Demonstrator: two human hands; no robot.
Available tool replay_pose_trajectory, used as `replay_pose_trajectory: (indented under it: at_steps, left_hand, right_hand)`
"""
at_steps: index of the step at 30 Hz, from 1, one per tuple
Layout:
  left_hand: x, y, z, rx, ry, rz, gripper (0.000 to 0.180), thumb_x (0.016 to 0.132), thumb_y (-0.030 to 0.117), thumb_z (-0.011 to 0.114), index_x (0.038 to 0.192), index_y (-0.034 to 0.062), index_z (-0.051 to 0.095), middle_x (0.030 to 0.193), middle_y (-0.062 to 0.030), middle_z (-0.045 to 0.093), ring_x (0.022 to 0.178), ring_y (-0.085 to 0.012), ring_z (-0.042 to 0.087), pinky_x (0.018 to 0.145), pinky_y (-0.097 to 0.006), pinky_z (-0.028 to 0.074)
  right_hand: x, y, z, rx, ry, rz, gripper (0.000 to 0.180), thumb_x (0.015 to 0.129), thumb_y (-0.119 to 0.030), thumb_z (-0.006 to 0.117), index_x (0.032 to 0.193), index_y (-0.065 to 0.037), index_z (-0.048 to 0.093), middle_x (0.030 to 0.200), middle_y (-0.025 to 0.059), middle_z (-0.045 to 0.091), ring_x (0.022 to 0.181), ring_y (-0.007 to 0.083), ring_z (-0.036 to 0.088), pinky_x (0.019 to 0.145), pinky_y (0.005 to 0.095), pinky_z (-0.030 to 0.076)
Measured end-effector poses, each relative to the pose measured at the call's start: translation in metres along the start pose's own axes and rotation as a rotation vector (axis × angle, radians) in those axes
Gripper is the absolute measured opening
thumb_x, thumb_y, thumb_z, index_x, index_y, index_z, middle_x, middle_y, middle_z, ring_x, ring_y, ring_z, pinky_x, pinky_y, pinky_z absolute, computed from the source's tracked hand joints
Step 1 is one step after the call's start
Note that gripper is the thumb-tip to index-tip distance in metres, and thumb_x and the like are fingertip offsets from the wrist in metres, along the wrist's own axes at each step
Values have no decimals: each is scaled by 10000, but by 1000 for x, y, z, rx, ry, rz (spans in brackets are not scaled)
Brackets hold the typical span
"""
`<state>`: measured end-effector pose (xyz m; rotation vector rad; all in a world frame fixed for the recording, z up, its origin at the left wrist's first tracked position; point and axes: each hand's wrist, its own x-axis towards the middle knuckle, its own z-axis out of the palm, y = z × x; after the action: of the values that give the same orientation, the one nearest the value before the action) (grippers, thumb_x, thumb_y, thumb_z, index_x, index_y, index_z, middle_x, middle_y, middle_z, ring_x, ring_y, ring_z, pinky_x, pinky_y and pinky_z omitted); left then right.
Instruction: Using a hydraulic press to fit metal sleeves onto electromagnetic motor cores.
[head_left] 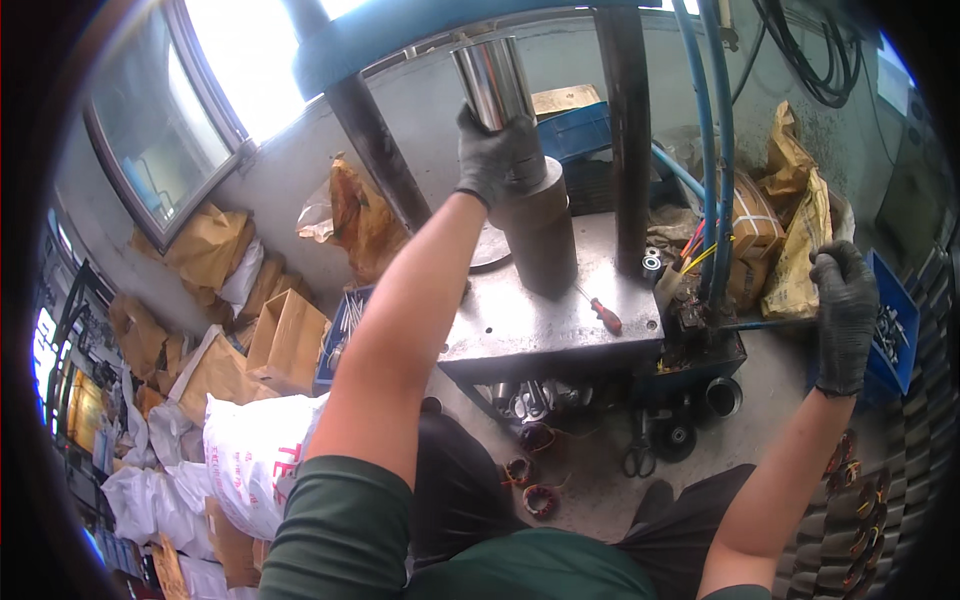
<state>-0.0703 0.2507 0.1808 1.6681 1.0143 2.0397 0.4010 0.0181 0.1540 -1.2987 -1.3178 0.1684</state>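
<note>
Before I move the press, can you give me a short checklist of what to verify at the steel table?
1. Left hand, in a dark glove, grips the shiny steel ram cylinder: not ok, it is in the press zone.
2. Brown metal cylinder upright on the grey steel press table: ok.
3. Ram centred over the brown cylinder: cannot tell.
4. Red-handled screwdriver lies loose on the table: not ok.
5. Right hand, gloved, on the thin lever: ok.

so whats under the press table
Under the press table lie shiny metal rings, copper wire coils and scissors on the floor. Further back is hidden by the tabletop.
</note>
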Motion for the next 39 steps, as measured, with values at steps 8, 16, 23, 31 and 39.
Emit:
replay_pose_trajectory:
  at_steps: [8, 16, 23, 31, 39]
  left_hand:
    - [-26, 5, -1, -84, -33, -110, 974, 670, 166, 965, 1435, 106, 366, 1256, -120, 606, 1108, -215, 644, 963, -330, 568]
    - [-38, 37, -6, 11, 90, -72, 798, 662, 131, 953, 1308, 66, 488, 1126, -99, 670, 985, -201, 679, 884, -331, 598]
    - [-33, 31, -10, 149, 81, -221, 868, 636, 393, 958, 1329, 52, 561, 1139, -135, 727, 1012, -246, 714, 924, -367, 570]
    - [-29, 17, -22, 137, 56, -214, 933, 612, 464, 961, 1361, 59, 580, 1193, -145, 735, 1092, -260, 716, 991, -372, 553]
    - [-26, 12, -26, 129, -3, -240, 944, 613, 450, 962, 1376, 63, 565, 1214, -136, 729, 1115, -255, 708, 1009, -362, 546]
  right_hand:
    - [-23, -14, -7, -239, -159, -25, 310, 978, -195, 710, 1207, 13, 734, 882, 130, 742, 814, 177, 682, 791, 327, 552]
    - [-92, -63, -43, -597, -908, -13, 893, 824, -103, 674, 1636, -88, 304, 981, 209, 734, 755, 334, 734, 735, 414, 587]
    - [-131, -50, -62, -842, -1234, -187, 250, 791, -180, 700, 998, -56, 763, 880, 188, 741, 812, 378, 730, 785, 470, 594]
    - [-185, -26, -58, -701, -807, -192, 164, 822, -182, 729, 749, -59, 649, 728, 192, 654, 721, 420, 654, 657, 498, 520]
    - [-188, -27, -61, -743, -760, -156, 194, 824, -166, 735, 747, -36, 613, 752, 226, 629, 738, 448, 634, 665, 522, 499]
